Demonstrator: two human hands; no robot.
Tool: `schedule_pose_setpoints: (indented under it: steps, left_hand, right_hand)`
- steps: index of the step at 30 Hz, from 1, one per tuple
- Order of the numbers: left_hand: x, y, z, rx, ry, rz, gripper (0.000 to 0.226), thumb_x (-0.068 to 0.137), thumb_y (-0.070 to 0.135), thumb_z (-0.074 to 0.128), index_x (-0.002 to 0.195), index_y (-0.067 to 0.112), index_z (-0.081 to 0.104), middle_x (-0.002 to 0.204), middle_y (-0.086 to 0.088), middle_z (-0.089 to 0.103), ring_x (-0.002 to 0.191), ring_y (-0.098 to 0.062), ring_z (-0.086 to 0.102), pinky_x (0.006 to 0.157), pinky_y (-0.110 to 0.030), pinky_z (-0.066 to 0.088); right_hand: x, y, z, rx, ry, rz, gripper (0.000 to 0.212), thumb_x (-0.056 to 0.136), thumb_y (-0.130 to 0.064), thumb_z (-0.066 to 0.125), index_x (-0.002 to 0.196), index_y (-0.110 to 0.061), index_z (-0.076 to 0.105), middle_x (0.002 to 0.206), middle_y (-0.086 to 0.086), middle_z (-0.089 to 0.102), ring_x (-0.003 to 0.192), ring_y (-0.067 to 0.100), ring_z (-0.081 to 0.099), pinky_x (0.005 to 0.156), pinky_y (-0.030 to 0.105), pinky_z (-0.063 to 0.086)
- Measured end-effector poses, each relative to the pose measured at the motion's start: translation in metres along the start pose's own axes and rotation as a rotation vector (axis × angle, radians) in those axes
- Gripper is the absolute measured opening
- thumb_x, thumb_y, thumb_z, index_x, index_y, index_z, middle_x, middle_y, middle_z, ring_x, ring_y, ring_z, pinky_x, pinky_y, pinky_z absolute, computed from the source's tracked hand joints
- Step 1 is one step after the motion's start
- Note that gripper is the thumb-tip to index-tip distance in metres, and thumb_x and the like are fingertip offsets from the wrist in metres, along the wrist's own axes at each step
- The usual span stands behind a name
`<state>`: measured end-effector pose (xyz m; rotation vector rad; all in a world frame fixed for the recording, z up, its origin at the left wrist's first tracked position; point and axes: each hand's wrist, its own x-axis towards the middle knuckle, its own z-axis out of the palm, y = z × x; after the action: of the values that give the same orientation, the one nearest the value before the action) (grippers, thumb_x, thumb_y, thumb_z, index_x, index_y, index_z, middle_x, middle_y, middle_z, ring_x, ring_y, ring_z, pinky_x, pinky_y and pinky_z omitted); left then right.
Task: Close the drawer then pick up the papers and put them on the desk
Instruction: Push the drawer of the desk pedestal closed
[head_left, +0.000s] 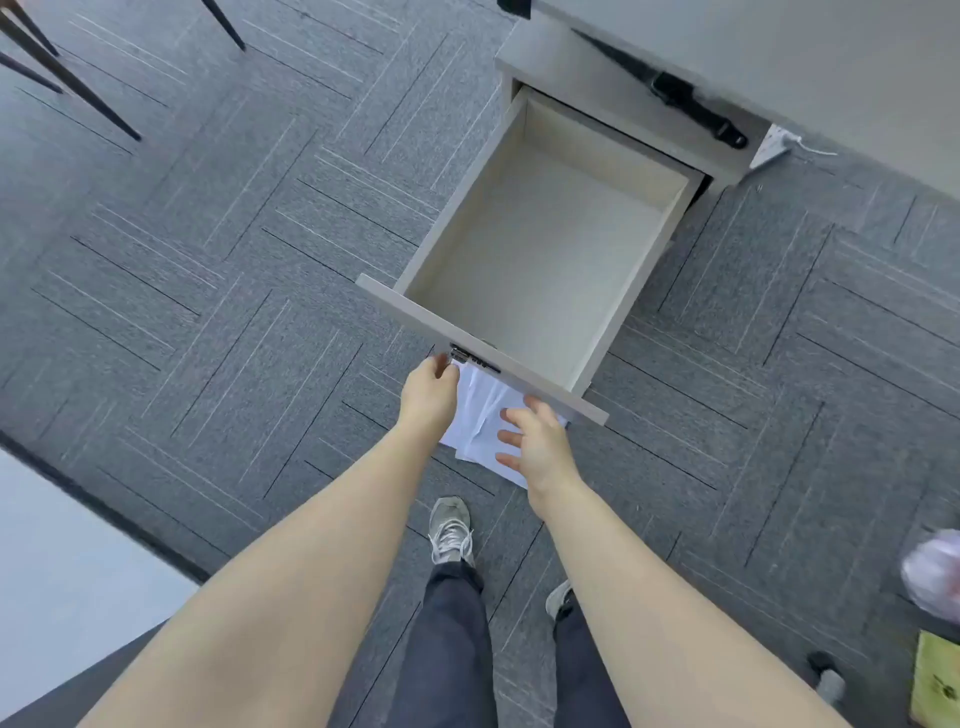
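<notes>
A grey drawer (540, 244) stands pulled far out of a pedestal cabinet (550, 57) under the desk (831, 57), and its inside is bare. White papers (480, 410) lie on the carpet just below the drawer's front panel (415, 314). My left hand (428, 395) reaches up to the panel beside its metal lock, fingers curled near the edge. Whether it touches the panel is unclear. My right hand (537, 444) hovers over the papers with fingers spread and nothing in it.
Grey carpet tiles cover the floor. Dark chair legs (67, 78) stand at the upper left. A black strap (691, 106) and a white power strip (774, 145) sit beside the cabinet. My shoes (451, 530) are below the papers. A blurred object (935, 571) lies at the right edge.
</notes>
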<state>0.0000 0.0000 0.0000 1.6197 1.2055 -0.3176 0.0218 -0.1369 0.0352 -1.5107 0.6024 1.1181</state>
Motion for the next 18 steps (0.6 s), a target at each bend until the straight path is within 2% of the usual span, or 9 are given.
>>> schedule_pose_setpoints:
  steps: [2,5,9,12,15,18]
  left_hand:
    - [0.012,0.002,-0.001,-0.053,0.015,0.027,0.042,0.092,0.029,0.044,0.129,0.015,0.057,0.121,-0.009,0.067,0.113,-0.029,0.061,0.098,-0.046,0.048]
    - [0.018,0.004,-0.001,-0.040,0.033,0.047,0.034,0.091,0.030,0.051,0.120,0.016,0.064,0.113,-0.004,0.072,0.107,-0.024,0.062,0.086,-0.033,0.046]
    - [0.026,0.008,0.001,0.089,0.080,0.131,0.026,0.088,0.025,0.056,0.108,0.016,0.070,0.107,-0.002,0.075,0.100,-0.024,0.064,0.079,-0.029,0.044]
    - [0.034,0.018,0.011,0.206,0.134,0.180,0.021,0.087,0.025,0.055,0.098,0.015,0.070,0.098,-0.004,0.075,0.089,-0.027,0.063,0.070,-0.031,0.041]
    - [0.046,0.032,0.021,0.246,0.184,0.215,0.024,0.088,0.028,0.055,0.100,0.012,0.070,0.099,-0.008,0.075,0.093,-0.032,0.064,0.076,-0.038,0.050]
    - [0.059,0.048,0.032,0.265,0.210,0.244,0.026,0.089,0.033,0.053,0.099,0.014,0.069,0.098,-0.006,0.075,0.092,-0.032,0.065,0.076,-0.038,0.051]
  right_hand:
    - [0.010,-0.001,0.009,0.142,0.108,-0.019,0.043,0.093,-0.018,0.047,0.136,-0.017,0.046,0.132,0.009,0.059,0.116,0.026,0.060,0.093,0.044,0.052]
    - [0.018,-0.002,0.013,0.317,0.202,-0.026,0.026,0.093,-0.016,0.044,0.115,-0.015,0.056,0.125,0.010,0.065,0.110,0.026,0.063,0.093,0.044,0.053]
    - [0.027,-0.009,0.013,0.334,0.249,-0.060,0.020,0.093,-0.015,0.041,0.097,-0.019,0.060,0.122,0.013,0.067,0.107,0.026,0.063,0.085,0.039,0.054]
    - [0.035,-0.018,0.007,0.314,0.261,-0.090,0.021,0.092,-0.013,0.040,0.094,-0.020,0.060,0.119,0.013,0.068,0.110,0.027,0.063,0.087,0.040,0.054]
    - [0.049,-0.030,-0.003,0.289,0.270,-0.131,0.021,0.091,-0.013,0.041,0.095,-0.019,0.061,0.117,0.013,0.070,0.108,0.027,0.064,0.084,0.038,0.054]
    - [0.063,-0.047,-0.015,0.267,0.262,-0.164,0.023,0.090,-0.013,0.041,0.101,-0.015,0.062,0.111,0.010,0.072,0.107,0.026,0.064,0.084,0.037,0.053]
